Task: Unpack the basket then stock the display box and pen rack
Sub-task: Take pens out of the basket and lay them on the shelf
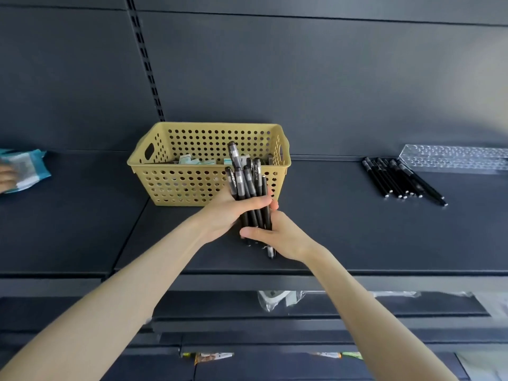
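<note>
A yellow perforated basket [176,185] stands on the dark shelf [343,229] against the back wall, with small teal-and-white packs [192,161] lying inside. Just in front of its right corner, a bundle of black pens [248,185] is gripped by both hands. My left hand [231,213] wraps the bundle from the left, and my right hand [277,235] holds its lower end from the right. Several more black pens [398,180] lie side by side on the shelf to the right. Behind them lies a clear plastic pen rack [456,158].
At the far left edge another person's hand [5,176] rests on a blue-and-white packet [26,169]. Lower shelves below hold clear-wrapped goods [277,298] and colourful packets [214,356]. A slotted upright [145,59] runs up the back wall.
</note>
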